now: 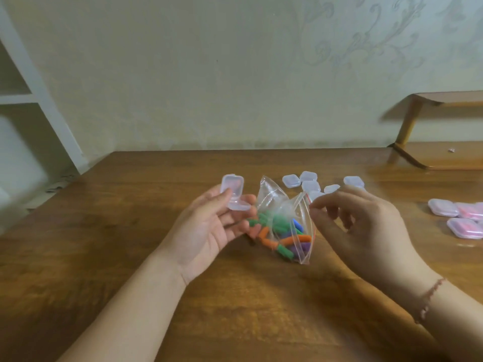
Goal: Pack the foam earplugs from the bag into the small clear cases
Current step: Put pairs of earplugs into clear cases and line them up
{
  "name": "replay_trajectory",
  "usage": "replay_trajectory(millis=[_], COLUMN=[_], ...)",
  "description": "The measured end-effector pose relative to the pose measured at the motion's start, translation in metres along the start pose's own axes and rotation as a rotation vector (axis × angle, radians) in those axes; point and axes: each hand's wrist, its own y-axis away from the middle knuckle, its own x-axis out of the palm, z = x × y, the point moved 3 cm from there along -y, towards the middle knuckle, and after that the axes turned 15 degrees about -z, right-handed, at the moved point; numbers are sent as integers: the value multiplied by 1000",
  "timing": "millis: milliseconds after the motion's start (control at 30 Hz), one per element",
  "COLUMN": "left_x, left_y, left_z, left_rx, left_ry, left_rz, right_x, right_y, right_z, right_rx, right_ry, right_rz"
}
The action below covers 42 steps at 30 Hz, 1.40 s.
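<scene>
On the wooden table (183, 296), at mid-frame, a clear zip bag (285, 220) of green, orange, blue and purple foam earplugs (281, 231) stands between both hands. The left hand (209, 226), at nine o'clock of the bag, holds an open clear case (234, 194) in a fingertip grip, lid up. The right hand (358, 220), at three o'clock, seems to pinch the bag's mouth, though blur hides the contact. Empty cases (308, 181) lie at twelve o'clock; filled pink cases (460, 218) at three o'clock, well apart.

Pink-filled cases (462, 218) cut by right edge; bag (283, 220) hides earplug count.
</scene>
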Motion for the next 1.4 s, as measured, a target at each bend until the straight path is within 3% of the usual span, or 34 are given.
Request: replay_trajectory(millis=[167, 333, 500, 700, 1400], left_x=[-25, -19, -16, -18, -17], left_y=[-18, -18, -19, -22, -25], left_z=[-8, 1, 7, 10, 14], left_rx=[-23, -71, -107, -211, -206], left_ry=[-15, -53, -56, -24, -79], left_rz=[-251, -202, -179, -151, -125], right_x=[18, 42, 58, 66, 73], right_y=[-4, -13, -12, -6, 5], right_z=[-9, -12, -13, -8, 9], right_rx=[-69, 75, 113, 194, 307], right_ry=[338, 276, 227, 151, -51], right_rz=[211, 552, 670, 656, 474])
